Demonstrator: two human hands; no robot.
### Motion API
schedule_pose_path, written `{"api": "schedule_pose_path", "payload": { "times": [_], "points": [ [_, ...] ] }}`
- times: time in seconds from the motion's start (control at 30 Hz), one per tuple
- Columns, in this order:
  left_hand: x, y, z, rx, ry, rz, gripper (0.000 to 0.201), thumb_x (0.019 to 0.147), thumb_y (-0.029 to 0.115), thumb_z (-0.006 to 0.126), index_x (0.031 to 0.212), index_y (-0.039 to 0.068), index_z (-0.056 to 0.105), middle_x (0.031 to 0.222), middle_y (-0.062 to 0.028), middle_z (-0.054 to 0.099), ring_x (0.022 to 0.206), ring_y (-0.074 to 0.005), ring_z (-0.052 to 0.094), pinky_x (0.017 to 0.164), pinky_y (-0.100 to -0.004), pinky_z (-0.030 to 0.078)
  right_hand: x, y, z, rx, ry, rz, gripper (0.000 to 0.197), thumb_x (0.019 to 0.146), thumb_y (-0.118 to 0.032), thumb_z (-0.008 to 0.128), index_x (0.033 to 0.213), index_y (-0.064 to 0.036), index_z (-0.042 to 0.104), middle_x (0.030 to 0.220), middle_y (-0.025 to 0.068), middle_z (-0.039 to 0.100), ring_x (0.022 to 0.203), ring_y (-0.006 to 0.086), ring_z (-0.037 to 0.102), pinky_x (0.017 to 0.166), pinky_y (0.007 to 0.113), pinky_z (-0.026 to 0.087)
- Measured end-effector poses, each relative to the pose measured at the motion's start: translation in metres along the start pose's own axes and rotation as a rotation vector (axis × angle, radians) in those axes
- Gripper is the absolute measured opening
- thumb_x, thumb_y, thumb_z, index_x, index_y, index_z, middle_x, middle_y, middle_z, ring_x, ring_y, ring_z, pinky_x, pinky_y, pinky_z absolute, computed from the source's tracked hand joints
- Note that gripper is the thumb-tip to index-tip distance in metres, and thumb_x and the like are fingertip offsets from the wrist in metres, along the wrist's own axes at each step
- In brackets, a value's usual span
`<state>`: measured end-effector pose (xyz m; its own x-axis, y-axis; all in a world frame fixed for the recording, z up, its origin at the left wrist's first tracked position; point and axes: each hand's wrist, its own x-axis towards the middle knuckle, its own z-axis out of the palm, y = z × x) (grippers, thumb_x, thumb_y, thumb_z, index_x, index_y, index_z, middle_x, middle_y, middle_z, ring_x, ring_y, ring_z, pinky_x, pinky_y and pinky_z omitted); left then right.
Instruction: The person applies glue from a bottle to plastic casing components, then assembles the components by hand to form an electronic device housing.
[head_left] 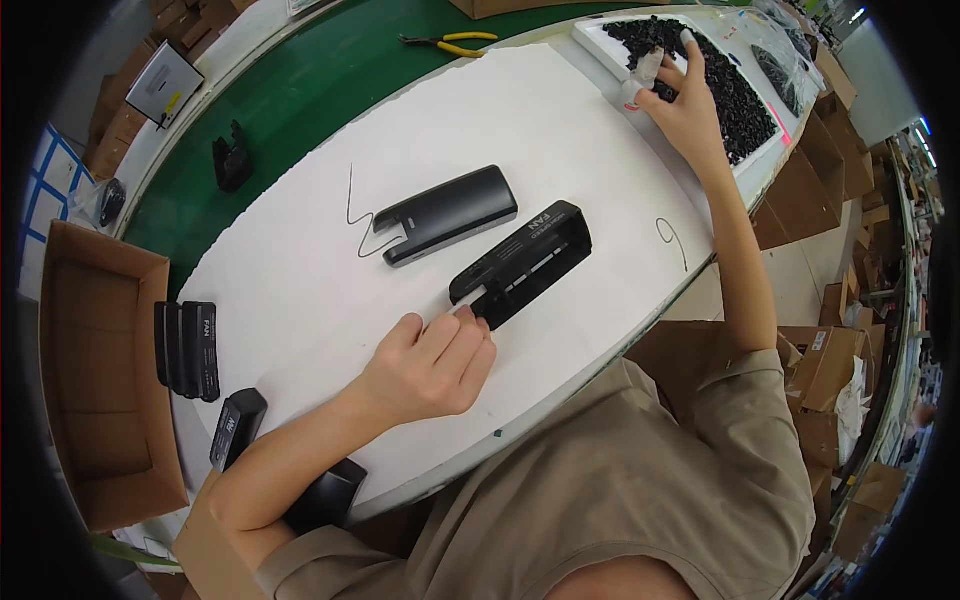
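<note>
My left hand (432, 365) is closed on the near end of a hollow black plastic housing (540, 250). A whitish bit shows at its fingertips; I cannot make out whether it is a finger cover. Over to the far right, my right hand (690, 110) reaches over a white tray (594, 40) heaped with small black parts (735, 95). Its fingers are apart, with whitish coverings on some tips, and no part is visible in them. Beside the held housing lies a closed black case (450, 212), with a thin dark wire (350, 200) next to its notched end.
Several black housings (187, 350) stand at the left edge, with another (238, 428) by my left forearm. A cardboard box (60, 380) sits far left. Yellow-handled pliers (460, 40) and a black piece (231, 158) lie on the green surface (300, 110). White sheeting (300, 280) covers the table.
</note>
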<state>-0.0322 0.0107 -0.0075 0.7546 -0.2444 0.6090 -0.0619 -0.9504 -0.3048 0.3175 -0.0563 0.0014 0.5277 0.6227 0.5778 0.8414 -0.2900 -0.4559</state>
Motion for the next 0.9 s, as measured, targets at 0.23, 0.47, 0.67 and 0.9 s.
{"api": "schedule_pose_path", "payload": {
  "times": [0.23, 0.47, 0.67, 0.9],
  "points": [
    [0.0, 0.001, 0.002, -0.001, -0.002, -0.009, 0.016, 0.066, -0.002, 0.058, 0.057, 0.005, 0.047, 0.063, -0.0044, 0.05, 0.053, -0.011, 0.039, 0.041, -0.0226, 0.022, -0.008, -0.008, -0.009, 0.363, 0.014, 0.057, 0.064, 0.074, -0.011, 0.068, 0.123, 0.0031, 0.029, 0.096, 0.0163, 0.066, 0.086, 0.018, 0.064, 0.07, 0.03, 0.05],
    [0.0, 0.001, -0.003, 0.002, -0.027, 0.018, 0.009, 0.064, -0.001, 0.058, 0.06, 0.004, 0.052, 0.064, -0.0049, 0.051, 0.054, -0.011, 0.039, 0.041, -0.0219, 0.022, -0.081, -0.067, -0.04, 1.378, -0.329, 0.177, 0.055, 0.077, -0.042, 0.068, 0.107, -0.0064, 0.04, 0.088, 0.0131, 0.057, 0.08, 0.0315, 0.065, 0.061, 0.038, 0.054],
    [0.003, 0.002, -0.004, 0.05, -0.045, 0.07, 0.006, 0.065, 0.0, 0.058, 0.062, 0.003, 0.055, 0.067, -0.0051, 0.054, 0.055, -0.0115, 0.038, 0.041, -0.0216, 0.023, -0.119, -0.078, -0.041, 1.764, -0.488, 0.477, 0.042, 0.085, -0.043, 0.057, 0.1, -0.0084, 0.038, 0.079, 0.0138, 0.052, 0.043, 0.0095, 0.041, 0.038, 0.02, 0.031],
    [0.004, 0.004, -0.004, 0.091, -0.045, 0.063, 0.01, 0.065, -0.001, 0.059, 0.06, 0.005, 0.052, 0.064, -0.0034, 0.05, 0.054, -0.012, 0.036, 0.041, -0.0219, 0.023, -0.134, -0.079, -0.036, 1.716, -0.472, 0.522, 0.037, 0.091, -0.047, 0.041, 0.106, -0.0138, 0.042, 0.065, 0.0048, 0.043, 0.041, 0.0052, 0.024, 0.037, 0.02, 0.019]
  ]
}}
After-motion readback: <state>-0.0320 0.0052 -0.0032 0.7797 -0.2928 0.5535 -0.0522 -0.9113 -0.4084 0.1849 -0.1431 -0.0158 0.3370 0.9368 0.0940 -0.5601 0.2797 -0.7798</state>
